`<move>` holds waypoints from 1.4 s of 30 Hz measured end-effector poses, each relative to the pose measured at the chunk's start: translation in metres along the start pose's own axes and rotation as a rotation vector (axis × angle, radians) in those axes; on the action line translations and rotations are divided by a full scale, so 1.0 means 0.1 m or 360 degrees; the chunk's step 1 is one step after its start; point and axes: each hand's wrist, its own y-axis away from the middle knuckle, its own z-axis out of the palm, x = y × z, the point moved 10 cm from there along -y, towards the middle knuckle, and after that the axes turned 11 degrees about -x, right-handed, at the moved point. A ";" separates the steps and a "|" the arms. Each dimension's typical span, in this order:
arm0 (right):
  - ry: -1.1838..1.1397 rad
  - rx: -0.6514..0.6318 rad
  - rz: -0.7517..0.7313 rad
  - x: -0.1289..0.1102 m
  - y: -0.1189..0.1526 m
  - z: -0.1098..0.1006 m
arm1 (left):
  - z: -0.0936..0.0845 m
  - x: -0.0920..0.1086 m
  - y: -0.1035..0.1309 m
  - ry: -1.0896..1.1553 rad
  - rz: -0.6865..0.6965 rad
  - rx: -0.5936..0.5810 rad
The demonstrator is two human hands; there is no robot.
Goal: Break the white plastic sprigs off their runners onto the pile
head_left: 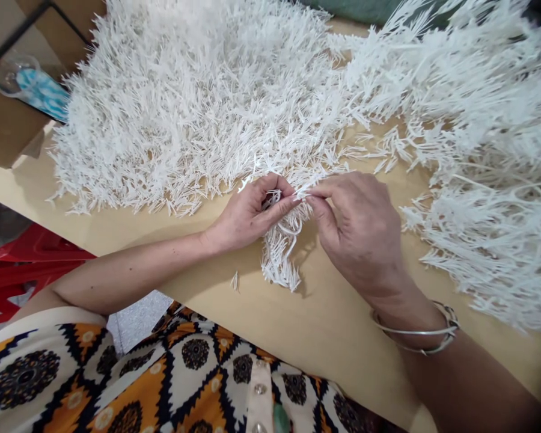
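My left hand (256, 210) is closed round a white feathery plant sprig (279, 264), with its thumb and forefinger pinched at the top. The sprig's tufted end hangs below the fingers, near the tan tabletop. My right hand (358, 222) comes in from the right, thumb and forefinger pinched together on the same white strands, touching my left fingertips. What exactly lies between the right fingertips is too small to make out clearly. Just behind both hands rises a big heap of short white sprigs (198, 102).
Longer white branches (491, 150) are piled along the right side. A small loose piece (235, 281) lies on the tan table (333, 325). At the back left stand a cardboard box (9, 126) and a clear cup (15, 75) by a blue-white packet (42, 93). Below left is a red stool (40, 258).
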 end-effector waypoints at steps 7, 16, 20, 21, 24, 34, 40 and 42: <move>0.0382 -0.0055 0.0441 0.74 -0.04 -0.17 | 0.00 0.16 0.01 -0.0033 0.0188 -0.0110; 0.0271 -0.0014 0.0541 0.93 0.04 -0.42 | 0.00 0.00 -0.01 0.0410 -0.0016 -0.0162; 0.0241 -0.0044 0.0380 0.67 0.00 -0.29 | -0.04 -0.11 -0.05 0.0825 -0.0100 -0.0128; 0.0216 0.0002 0.0322 0.61 0.00 -0.29 | -0.04 -0.14 -0.06 0.0941 -0.0135 -0.0104; 0.0090 0.0129 0.0144 0.43 -0.01 -0.28 | -0.05 -0.16 -0.08 0.1157 -0.0191 -0.0059; -0.0460 -0.0290 -0.0080 0.01 -0.02 0.18 | -0.01 -0.18 -0.08 0.1476 -0.0224 -0.0145; -0.0274 -0.0402 0.0083 0.23 -0.09 0.26 | -0.17 -0.08 -0.16 0.1365 -0.0277 -0.0064; -0.0298 -0.0268 0.0239 0.34 -0.15 0.01 | -0.22 0.09 -0.32 0.1228 -0.0196 -0.0139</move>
